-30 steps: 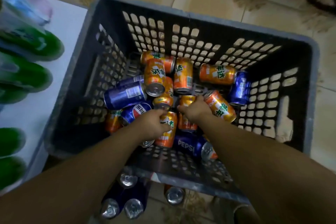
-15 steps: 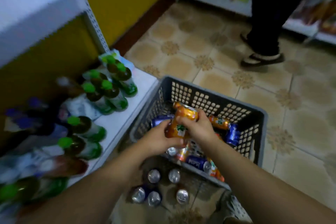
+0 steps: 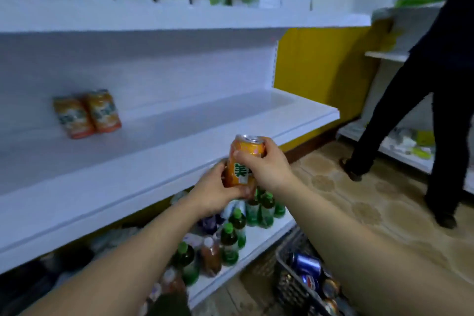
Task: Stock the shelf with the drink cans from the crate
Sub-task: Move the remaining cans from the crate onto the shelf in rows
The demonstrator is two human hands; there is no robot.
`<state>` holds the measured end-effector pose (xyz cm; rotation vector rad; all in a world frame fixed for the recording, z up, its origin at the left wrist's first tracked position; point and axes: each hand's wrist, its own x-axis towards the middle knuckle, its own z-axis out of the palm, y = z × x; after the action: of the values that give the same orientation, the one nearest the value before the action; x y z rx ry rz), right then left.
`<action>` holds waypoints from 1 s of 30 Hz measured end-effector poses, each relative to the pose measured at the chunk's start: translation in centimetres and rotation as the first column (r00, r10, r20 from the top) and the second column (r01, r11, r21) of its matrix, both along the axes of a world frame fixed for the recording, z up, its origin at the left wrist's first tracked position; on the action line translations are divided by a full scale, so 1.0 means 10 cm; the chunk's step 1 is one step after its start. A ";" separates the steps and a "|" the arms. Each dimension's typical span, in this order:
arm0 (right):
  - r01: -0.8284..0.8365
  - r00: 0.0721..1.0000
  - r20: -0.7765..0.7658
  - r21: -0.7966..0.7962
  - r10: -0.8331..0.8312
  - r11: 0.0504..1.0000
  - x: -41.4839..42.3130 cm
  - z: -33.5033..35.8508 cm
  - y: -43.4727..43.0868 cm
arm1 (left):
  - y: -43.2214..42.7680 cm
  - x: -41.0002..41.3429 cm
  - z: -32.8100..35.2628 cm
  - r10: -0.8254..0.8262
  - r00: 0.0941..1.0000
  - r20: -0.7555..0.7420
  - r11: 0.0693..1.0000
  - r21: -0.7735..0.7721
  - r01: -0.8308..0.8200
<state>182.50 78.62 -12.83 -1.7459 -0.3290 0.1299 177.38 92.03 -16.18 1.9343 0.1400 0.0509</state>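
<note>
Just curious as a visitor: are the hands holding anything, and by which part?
An orange drink can: the right hand grips its upper part near the rim, the left hand its lower part.

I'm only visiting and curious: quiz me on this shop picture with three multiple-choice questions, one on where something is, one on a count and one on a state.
1. Where do the green-capped bottles stand?
A in the crate; B on the floor; C on the bottom shelf

2. How many cans stand on the middle shelf?
A one; B two; C five

3. What is the state of the orange can in front?
A gripped by both hands; B lying on the shelf; C dropped on the floor

Answers:
1 C: they crowd the lowest board, under the arms.
2 B: two cans stand side by side at the left.
3 A: the left hand grips its base and the right hand grips its top.
</note>
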 end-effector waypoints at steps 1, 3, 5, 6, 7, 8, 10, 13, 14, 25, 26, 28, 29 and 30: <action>-0.043 0.998 0.036 -0.014 0.043 0.999 -0.07 0.12 0.17 | 0.18 -0.11 0.08 0.049 0.998 0.029 0.999 -0.003 -0.049; -0.134 0.987 0.088 -0.034 0.136 0.990 -0.21 0.29 0.51 | 0.49 -0.35 0.23 0.122 0.990 0.070 0.992 0.018 -0.124; -0.217 0.969 0.106 -0.048 0.221 0.975 -0.33 0.39 0.83 | 0.80 -0.58 0.34 0.163 0.982 0.091 0.982 0.080 -0.171; -0.254 0.958 0.121 -0.060 0.259 0.965 -0.38 0.42 0.97 | 0.94 -0.69 0.38 0.186 0.979 0.086 0.971 0.136 -0.197; -0.288 0.945 0.136 -0.078 0.296 0.954 -0.43 0.44 1.11 | 1.10 -0.79 0.39 0.223 0.972 0.070 0.948 0.216 -0.233; -0.320 0.932 0.148 -0.095 0.331 0.943 -0.47 0.45 1.24 | 1.25 -0.89 0.40 0.269 0.962 0.046 0.908 0.320 -0.270; -0.367 0.911 0.155 -0.117 0.382 0.923 -0.51 0.44 1.46 | 1.54 -1.05 0.37 0.352 0.936 0.011 0.775 0.558 -0.298; -0.393 0.897 0.150 -0.157 0.415 0.906 -0.47 0.39 1.74 | 1.88 -1.20 0.29 0.475 0.872 -0.123 0.551 0.814 -0.185; -0.393 0.898 0.143 -0.165 0.416 0.905 -0.44 0.37 1.82 | 1.94 -1.22 0.26 0.526 0.829 -0.190 0.527 0.838 -0.143; -0.340 0.880 0.208 -0.351 0.426 0.872 0.10 0.20 2.60 | 2.08 -1.14 0.10 0.605 0.771 -0.199 0.501 0.848 -0.174; -0.323 0.884 0.214 -0.363 0.416 0.874 0.18 0.19 2.67 | 2.08 -1.14 0.10 0.603 0.772 -0.202 0.500 0.849 -0.169; -0.286 0.901 0.218 -0.356 0.376 0.890 0.34 0.17 2.83 | 2.09 -1.15 0.09 0.600 0.773 -0.208 0.500 0.851 -0.159; -0.268 0.908 0.224 -0.337 0.353 0.903 0.41 0.15 2.92 | 2.09 -1.15 0.09 0.599 0.773 -0.210 0.500 0.852 -0.157; -0.249 0.914 0.234 -0.320 0.331 0.914 0.47 0.11 3.00 | 2.09 -1.15 0.09 0.598 0.774 -0.209 0.500 0.852 -0.156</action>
<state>187.23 108.59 -11.68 -1.9945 -0.8204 0.1488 165.87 112.90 -15.29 2.7648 1.0947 -0.0927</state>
